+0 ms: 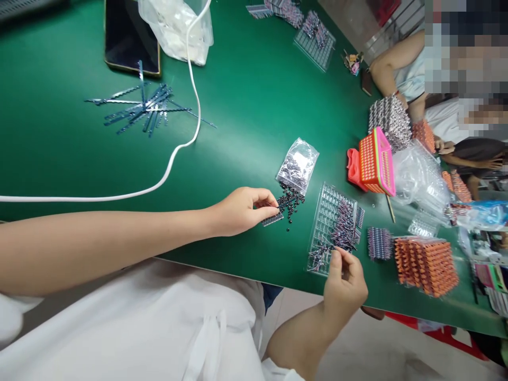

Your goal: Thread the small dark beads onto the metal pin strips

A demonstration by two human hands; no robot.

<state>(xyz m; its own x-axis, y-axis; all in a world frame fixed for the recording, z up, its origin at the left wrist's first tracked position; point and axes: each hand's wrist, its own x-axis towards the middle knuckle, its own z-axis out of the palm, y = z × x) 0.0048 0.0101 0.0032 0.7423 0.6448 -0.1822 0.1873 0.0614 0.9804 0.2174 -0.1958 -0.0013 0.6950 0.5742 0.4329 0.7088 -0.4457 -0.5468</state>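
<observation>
My left hand [243, 212] is closed in a pinch on a small ridged strip [272, 220], partly hidden by the fingertips. Just beyond those fingers lie loose black beads [291, 203], spilling from the mouth of a clear plastic bag [298, 163]. My right hand [346, 280] has thumb and forefinger pressed together at the near edge of a clear compartment tray [326, 211]. What those fingertips hold is too small to make out. Thin dark purple spiky pieces [344, 225] lie heaped on the tray's right side.
Right of the tray stand stacked purple pieces [380, 243], orange stacks [426, 266] and a pink-orange basket [377, 161]. Blue twisted strips [146, 106], a phone [133, 39] and a white cable [170, 164] lie on the left. Other people sit at the far right.
</observation>
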